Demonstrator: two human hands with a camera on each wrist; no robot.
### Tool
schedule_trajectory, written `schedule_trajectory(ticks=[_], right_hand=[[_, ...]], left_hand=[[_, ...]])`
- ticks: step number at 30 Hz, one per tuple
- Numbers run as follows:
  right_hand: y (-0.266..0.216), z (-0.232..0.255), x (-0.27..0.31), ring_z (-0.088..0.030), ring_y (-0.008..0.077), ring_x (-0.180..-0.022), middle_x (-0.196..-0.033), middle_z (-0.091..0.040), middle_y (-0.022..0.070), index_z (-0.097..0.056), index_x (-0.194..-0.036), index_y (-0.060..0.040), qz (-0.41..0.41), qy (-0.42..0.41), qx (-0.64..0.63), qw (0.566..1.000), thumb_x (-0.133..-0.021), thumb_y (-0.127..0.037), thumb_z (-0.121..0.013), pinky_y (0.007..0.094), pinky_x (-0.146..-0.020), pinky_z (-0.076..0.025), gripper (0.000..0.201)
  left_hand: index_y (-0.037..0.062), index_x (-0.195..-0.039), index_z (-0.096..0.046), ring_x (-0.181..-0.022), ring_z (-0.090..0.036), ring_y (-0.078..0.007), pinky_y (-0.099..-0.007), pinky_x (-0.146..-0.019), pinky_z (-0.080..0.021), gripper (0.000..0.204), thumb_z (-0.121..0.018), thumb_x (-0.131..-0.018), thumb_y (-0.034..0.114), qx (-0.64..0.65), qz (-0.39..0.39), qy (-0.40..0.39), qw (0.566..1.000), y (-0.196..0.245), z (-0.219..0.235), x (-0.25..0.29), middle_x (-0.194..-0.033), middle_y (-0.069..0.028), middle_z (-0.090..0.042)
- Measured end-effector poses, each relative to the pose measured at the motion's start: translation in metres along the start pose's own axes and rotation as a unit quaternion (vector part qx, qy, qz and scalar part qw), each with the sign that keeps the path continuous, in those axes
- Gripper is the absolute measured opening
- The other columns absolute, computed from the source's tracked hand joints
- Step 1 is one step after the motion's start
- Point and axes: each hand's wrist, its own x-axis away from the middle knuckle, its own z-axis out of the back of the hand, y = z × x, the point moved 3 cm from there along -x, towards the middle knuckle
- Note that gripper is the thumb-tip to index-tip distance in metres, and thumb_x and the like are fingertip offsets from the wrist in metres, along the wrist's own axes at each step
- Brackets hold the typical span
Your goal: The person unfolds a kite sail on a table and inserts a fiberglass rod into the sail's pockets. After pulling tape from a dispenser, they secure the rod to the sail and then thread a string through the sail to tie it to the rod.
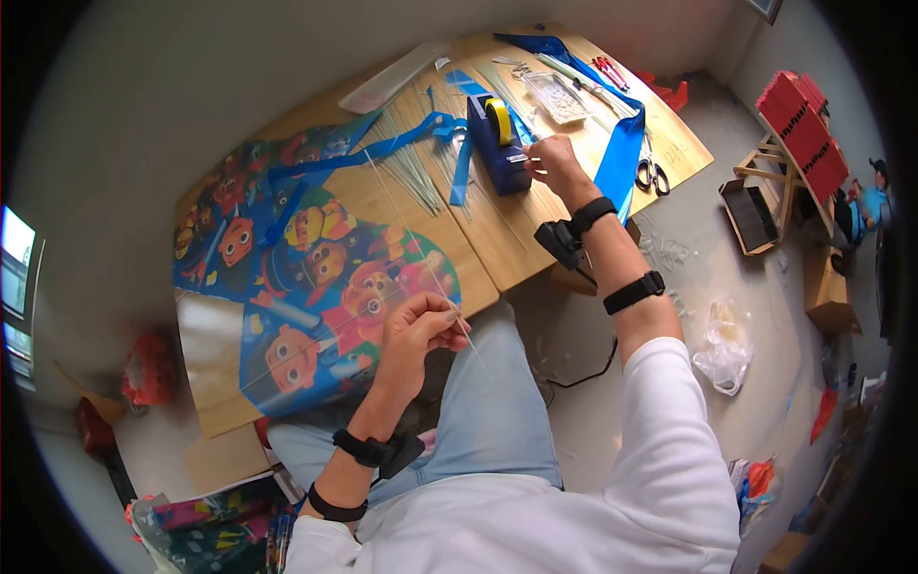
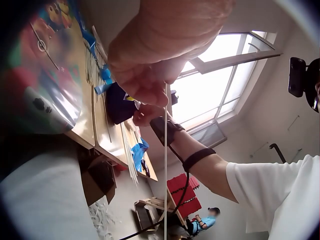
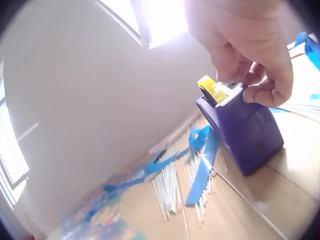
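left hand (image 1: 416, 335): pinches a thin stick (image 2: 166, 150)
right hand (image 1: 561, 168): bent fingers at dispenser's (image 1: 492, 158) toothed near end; cannot tell if pinching
scissors (image 1: 652, 176): table's (image 1: 448, 251) right

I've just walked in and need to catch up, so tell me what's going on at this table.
A person's left hand pinches a thin white stick. Their right hand is at the toothed edge of a tape dispenser; whether its fingers have hold of any tape can't be made out. A cartoon-printed sheet covers part of the table, with more thin sticks, blue strips and scissors lying about.
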Motion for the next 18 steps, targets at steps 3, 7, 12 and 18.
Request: schedule_trajectory(ticks=[3,7,12,18], right_hand=[[0.0,0.025,0.06,-0.064,0.017,-0.08,-0.086,-0.067,0.0067,-0.064,-0.086,-0.0013,0.049,-0.133,-0.018,0.99,-0.086,-0.015,-0.072,0.0398,-0.074,-0.053,0.016],[-0.016,0.083,0.237,-0.068,0.0153,-0.094,-0.095,-0.071,0.0066,-0.069,-0.093,-0.0014,0.055,-0.143,-0.091,0.984,-0.09,-0.012,-0.067,0.032,-0.088,-0.053,0.011],[0.014,0.156,0.397,-0.065,0.0172,-0.094,-0.088,-0.062,0.0026,-0.066,-0.091,-0.0005,-0.019,-0.072,-0.047,0.996,-0.089,-0.007,-0.065,0.0324,-0.091,-0.048,0.007],[0.046,0.17,0.427,-0.068,0.0164,-0.09,-0.088,-0.068,0.005,-0.066,-0.092,-0.0003,-0.066,-0.017,-0.007,0.998,-0.091,-0.011,-0.067,0.0303,-0.088,-0.049,0.011]], left_hand=[[0.004,-0.092,-0.062,-0.072,-0.069,-0.0163,-0.0293,-0.069,-0.058,0.006,-0.06,-0.093,0.01,0.013,0.02,-0.02,1.0,-0.004,-0.015,-0.011,-0.084,-0.0113,-0.07],[0.0061,-0.091,-0.061,-0.07,-0.068,-0.0166,-0.029,-0.069,-0.057,0.005,-0.06,-0.093,0.01,0.033,0.052,-0.051,0.997,-0.02,-0.037,-0.034,-0.084,-0.0111,-0.07],[0.0065,-0.091,-0.061,-0.071,-0.068,-0.0166,-0.0301,-0.07,-0.057,0.006,-0.059,-0.093,0.011,0.01,0.091,-0.08,0.993,-0.049,-0.076,-0.065,-0.084,-0.0105,-0.07],[0.0067,-0.089,-0.063,-0.066,-0.068,-0.0158,-0.0308,-0.065,-0.058,0.006,-0.061,-0.089,0.012,-0.021,0.101,-0.091,0.991,-0.067,-0.117,-0.071,-0.08,-0.0099,-0.071]])
